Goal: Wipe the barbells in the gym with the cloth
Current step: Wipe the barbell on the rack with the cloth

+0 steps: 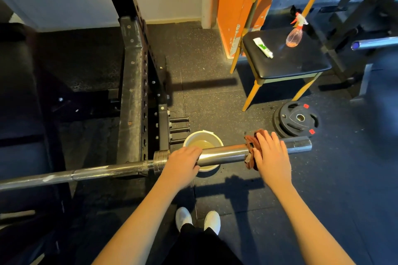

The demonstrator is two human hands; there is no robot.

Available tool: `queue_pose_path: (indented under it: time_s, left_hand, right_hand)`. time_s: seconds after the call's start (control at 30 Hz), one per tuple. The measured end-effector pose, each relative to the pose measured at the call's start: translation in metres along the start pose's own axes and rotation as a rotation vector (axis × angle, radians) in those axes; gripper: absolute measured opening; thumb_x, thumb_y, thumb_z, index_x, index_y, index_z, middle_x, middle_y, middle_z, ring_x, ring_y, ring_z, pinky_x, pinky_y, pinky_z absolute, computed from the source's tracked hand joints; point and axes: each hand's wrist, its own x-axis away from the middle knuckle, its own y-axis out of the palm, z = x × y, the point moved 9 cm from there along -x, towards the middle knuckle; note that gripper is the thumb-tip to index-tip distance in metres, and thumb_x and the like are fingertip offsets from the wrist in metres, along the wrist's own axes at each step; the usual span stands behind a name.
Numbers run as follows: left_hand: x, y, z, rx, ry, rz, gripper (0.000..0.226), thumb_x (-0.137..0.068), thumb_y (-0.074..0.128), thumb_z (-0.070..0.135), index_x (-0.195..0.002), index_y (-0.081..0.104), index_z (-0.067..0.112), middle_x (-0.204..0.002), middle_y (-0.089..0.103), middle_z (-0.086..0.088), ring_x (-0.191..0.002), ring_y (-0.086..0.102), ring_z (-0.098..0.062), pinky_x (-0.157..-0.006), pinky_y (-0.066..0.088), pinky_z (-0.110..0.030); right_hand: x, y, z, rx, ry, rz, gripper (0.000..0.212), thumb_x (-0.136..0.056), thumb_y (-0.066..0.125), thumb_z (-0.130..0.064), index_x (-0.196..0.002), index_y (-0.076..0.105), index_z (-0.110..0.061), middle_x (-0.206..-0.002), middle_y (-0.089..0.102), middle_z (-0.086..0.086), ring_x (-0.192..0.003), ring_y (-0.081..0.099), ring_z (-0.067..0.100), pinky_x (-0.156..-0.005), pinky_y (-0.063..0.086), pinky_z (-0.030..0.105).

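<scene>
Your left hand curls over the barbell at its sleeve, just beside the collar, steadying it. Your right hand, fingers together, wraps the brown cloth round the sleeve nearer its outer end. You look early in the job: the sleeve tip, the dull, smudged shaft and a second bar at far right likely remain.

Bare left hand on barbell sleeve, right hand over brown cloth around it, bucket below.
</scene>
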Motion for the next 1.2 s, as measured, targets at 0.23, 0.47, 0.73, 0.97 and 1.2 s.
queue_pose_path:
  time_s: [0.23, 0.47, 0.73, 0.97, 1.2]
  left_hand:
    - [-0.003, -0.001, 0.002, -0.024, -0.041, 0.053, 0.043, -0.099, 0.053, 0.028, -0.140, 0.046, 0.023, -0.142, 0.051, 0.003, -0.130, 0.045, -0.013, -0.109, 0.033, -0.028]
    - [-0.001, -0.003, 0.002, -0.038, -0.053, 0.086, 0.041, -0.097, 0.056, 0.023, -0.138, 0.050, 0.020, -0.139, 0.054, 0.001, -0.129, 0.048, -0.015, -0.108, 0.035, -0.028]
    - [0.000, 0.000, 0.000, -0.046, -0.079, 0.116, 0.040, -0.097, 0.057, 0.023, -0.136, 0.051, 0.021, -0.136, 0.057, 0.002, -0.126, 0.050, -0.015, -0.108, 0.037, -0.031]
    - [-0.001, 0.002, -0.002, -0.032, -0.100, 0.148, 0.031, -0.096, 0.057, 0.022, -0.126, 0.056, 0.022, -0.126, 0.062, 0.002, -0.117, 0.055, -0.015, -0.103, 0.040, -0.027]
    - [0.006, 0.001, -0.001, -0.002, -0.025, 0.126, 0.039, -0.095, 0.058, 0.019, -0.133, 0.050, 0.019, -0.136, 0.054, 0.000, -0.126, 0.048, -0.017, -0.109, 0.033, -0.029]
  right_hand:
    - [-0.007, -0.018, 0.068, -0.047, 0.182, 0.019, 0.040, -0.096, 0.050, -0.018, -0.135, 0.045, -0.011, -0.135, 0.050, 0.010, -0.126, 0.044, 0.031, -0.104, 0.040, 0.048]
    - [-0.016, -0.027, 0.112, -0.121, 0.311, 0.058, 0.037, -0.098, 0.048, -0.016, -0.133, 0.049, -0.008, -0.137, 0.051, 0.013, -0.131, 0.040, 0.033, -0.106, 0.038, 0.048]
    - [-0.006, -0.022, 0.096, -0.139, 0.391, 0.150, 0.028, -0.095, 0.051, -0.016, -0.121, 0.053, -0.009, -0.131, 0.051, 0.009, -0.123, 0.042, 0.032, -0.102, 0.040, 0.049]
    - [0.006, -0.004, 0.031, -0.137, 0.216, 0.120, 0.026, -0.094, 0.052, -0.021, -0.119, 0.052, -0.015, -0.130, 0.049, 0.003, -0.124, 0.043, 0.027, -0.099, 0.043, 0.046]
    - [0.014, 0.002, -0.031, -0.129, 0.097, 0.088, 0.031, -0.094, 0.053, -0.026, -0.124, 0.054, -0.018, -0.132, 0.050, 0.001, -0.126, 0.042, 0.024, -0.103, 0.041, 0.043]
